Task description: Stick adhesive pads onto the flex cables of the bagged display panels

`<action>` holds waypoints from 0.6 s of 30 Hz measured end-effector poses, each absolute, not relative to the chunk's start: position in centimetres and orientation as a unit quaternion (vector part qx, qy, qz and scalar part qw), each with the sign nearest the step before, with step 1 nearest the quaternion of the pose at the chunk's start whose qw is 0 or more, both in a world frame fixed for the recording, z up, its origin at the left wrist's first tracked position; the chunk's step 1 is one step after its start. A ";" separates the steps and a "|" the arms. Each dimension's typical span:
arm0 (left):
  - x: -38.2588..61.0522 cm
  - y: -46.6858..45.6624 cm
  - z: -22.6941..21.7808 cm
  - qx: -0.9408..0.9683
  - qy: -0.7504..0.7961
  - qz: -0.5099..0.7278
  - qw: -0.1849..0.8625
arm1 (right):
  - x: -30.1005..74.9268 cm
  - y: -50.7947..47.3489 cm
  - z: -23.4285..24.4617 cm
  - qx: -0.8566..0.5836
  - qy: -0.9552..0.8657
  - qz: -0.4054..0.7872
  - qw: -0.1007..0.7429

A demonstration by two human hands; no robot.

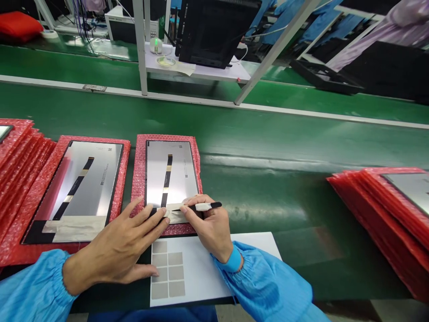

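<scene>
An LCD panel (181, 174) with a silver back lies on red bubble wrap (139, 179) in front of me. A black and gold flex cable (166, 179) runs down its back to the beige tape at the near edge. My left hand (124, 239) is open, with spread fingers whose tips touch the panel's near left corner. In my right hand (211, 226) is a slim black pointed tool (204, 206) with a white wrap, held like a pen. Its tip points left at the tape; contact is hard to tell. Under my right wrist lies a white sheet (204, 277) with grey square stickers (176, 273).
A second panel (90, 192) rests on bubble wrap at left, beside a stack of red bubble bags (20, 179). More red bags (378, 214) are stacked at right. Beyond the green bench, a metal rail (187, 100) and frame posts (140, 49) stand before a monitor (214, 31).
</scene>
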State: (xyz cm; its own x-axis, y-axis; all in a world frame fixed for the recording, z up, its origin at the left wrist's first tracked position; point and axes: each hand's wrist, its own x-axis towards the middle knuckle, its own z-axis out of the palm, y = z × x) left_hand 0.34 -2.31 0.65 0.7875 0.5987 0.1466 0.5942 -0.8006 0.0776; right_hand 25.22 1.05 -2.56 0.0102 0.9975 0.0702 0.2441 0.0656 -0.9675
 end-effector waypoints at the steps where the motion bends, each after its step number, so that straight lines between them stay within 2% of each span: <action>1: 0.4 -2.4 0.5 0.948 0.310 0.071 0.013 | 25.2 1.0 -2.5 -0.546 -0.565 0.416 0.457; 9: 0.9 -2.5 -0.6 0.947 0.320 0.015 0.026 | 25.3 1.2 -2.4 -0.566 -0.570 0.400 0.442; 18: 0.8 -1.6 0.5 0.948 0.294 0.116 0.043 | 26.3 2.5 -2.8 -0.603 -0.614 0.320 0.395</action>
